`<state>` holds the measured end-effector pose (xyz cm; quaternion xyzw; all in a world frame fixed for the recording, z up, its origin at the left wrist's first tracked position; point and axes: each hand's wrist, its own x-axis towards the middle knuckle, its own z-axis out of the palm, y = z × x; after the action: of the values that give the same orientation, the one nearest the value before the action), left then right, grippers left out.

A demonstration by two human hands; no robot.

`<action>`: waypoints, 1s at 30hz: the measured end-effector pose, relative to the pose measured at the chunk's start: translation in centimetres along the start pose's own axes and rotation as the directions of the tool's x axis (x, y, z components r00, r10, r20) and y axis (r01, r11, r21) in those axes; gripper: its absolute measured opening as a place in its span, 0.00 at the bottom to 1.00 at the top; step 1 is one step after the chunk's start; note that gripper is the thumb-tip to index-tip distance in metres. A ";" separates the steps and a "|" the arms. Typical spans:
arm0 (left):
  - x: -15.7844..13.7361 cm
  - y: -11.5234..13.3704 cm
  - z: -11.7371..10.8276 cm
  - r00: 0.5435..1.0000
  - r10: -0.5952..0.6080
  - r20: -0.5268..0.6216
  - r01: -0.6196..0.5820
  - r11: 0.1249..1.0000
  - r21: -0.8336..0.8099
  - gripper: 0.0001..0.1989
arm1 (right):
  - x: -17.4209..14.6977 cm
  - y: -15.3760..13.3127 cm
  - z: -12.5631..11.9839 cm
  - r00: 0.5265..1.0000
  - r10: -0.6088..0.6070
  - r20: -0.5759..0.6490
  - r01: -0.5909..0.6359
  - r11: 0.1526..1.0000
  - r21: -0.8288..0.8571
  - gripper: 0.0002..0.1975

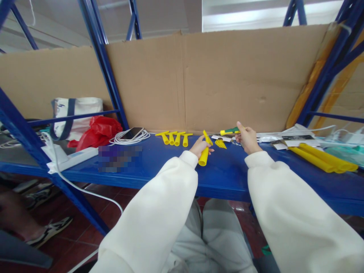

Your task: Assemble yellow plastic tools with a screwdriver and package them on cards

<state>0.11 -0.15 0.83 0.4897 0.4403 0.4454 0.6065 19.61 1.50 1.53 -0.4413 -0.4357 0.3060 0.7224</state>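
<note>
My left hand [198, 146] grips a yellow tube [203, 157] over the blue shelf [159, 163]; my right hand [248, 138] has fingers wrapped on a green-and-yellow screwdriver [231, 131], shaft toward the tube's top. Four similar yellow pieces [171, 140] sit left, near cardboard [148, 83].

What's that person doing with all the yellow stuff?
The person's left hand holds a yellow T-shaped piece, and the right hand holds a screwdriver that points toward it. Four similar yellow pieces are lined up to the left on the blue shelf. Some yellow tubes lie off to the right.
</note>
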 end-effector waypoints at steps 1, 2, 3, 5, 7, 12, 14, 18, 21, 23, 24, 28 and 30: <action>0.0 0.0 0.0 1.000 0.002 0.006 -0.002 1.000 0.002 0.39 | 0.0 -0.1 0.0 1.000 0.011 0.003 -0.011 1.000 0.007 0.25; 0.1 -0.1 0.0 1.000 0.002 0.013 -0.002 1.000 -0.001 0.39 | 0.0 -0.1 0.1 1.000 0.018 0.011 -0.018 1.000 0.017 0.24; 0.1 -0.1 0.0 1.000 0.002 0.018 -0.002 1.000 -0.008 0.39 | -0.1 -0.2 0.1 1.000 0.022 0.020 -0.023 0.999 0.028 0.24; 0.2 -0.2 0.0 1.000 0.001 0.023 -0.001 1.000 -0.019 0.40 | -0.2 -0.3 0.1 0.999 0.037 0.032 -0.038 0.998 0.048 0.24; 0.3 -0.2 0.0 1.000 -0.002 0.022 0.002 1.000 -0.013 0.40 | -0.4 -0.5 0.2 0.997 0.060 0.045 -0.063 0.996 0.058 0.25; 0.1 0.0 0.0 1.000 -0.001 0.001 0.001 1.000 -0.001 0.41 | -1.0 -1.1 0.3 0.984 0.104 0.144 -0.112 0.992 0.051 0.26; 0.0 0.0 0.0 1.000 -0.002 -0.018 0.002 1.000 -0.009 0.41 | -1.2 -1.4 0.4 0.975 0.130 0.180 -0.144 0.987 0.065 0.26; 0.3 -0.1 -0.2 0.999 -0.014 -0.045 0.013 1.000 -0.025 0.40 | -1.4 -2.0 0.5 0.946 0.175 0.273 -0.209 0.973 0.102 0.22; 0.5 -0.2 -0.3 0.999 0.000 -0.053 -0.001 0.999 -0.034 0.39 | -1.3 -1.9 0.6 0.934 0.163 0.317 -0.204 0.974 0.100 0.20; 0.5 -0.2 -0.3 0.998 0.005 -0.060 -0.008 0.999 -0.035 0.38 | -1.3 -1.7 0.6 0.945 0.139 0.297 -0.170 0.982 0.084 0.19; 0.4 -0.2 -0.3 0.998 0.002 -0.065 -0.005 0.999 -0.033 0.38 | -1.3 -1.6 0.6 0.955 0.124 0.269 -0.150 0.986 0.077 0.19; 0.2 0.0 -0.1 0.997 -0.012 -0.080 0.012 1.000 0.000 0.39 | -1.2 -1.3 0.7 0.987 0.089 0.134 -0.100 0.991 0.083 0.16; 0.0 0.1 -0.1 0.997 -0.012 -0.072 0.014 1.000 0.023 0.39 | -1.2 -1.3 0.6 0.991 0.078 0.107 -0.087 0.993 0.084 0.16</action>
<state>0.03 -0.09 0.91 0.4777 0.4704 0.4537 0.5872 18.60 0.23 2.40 -0.4100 -0.4400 0.3772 0.7043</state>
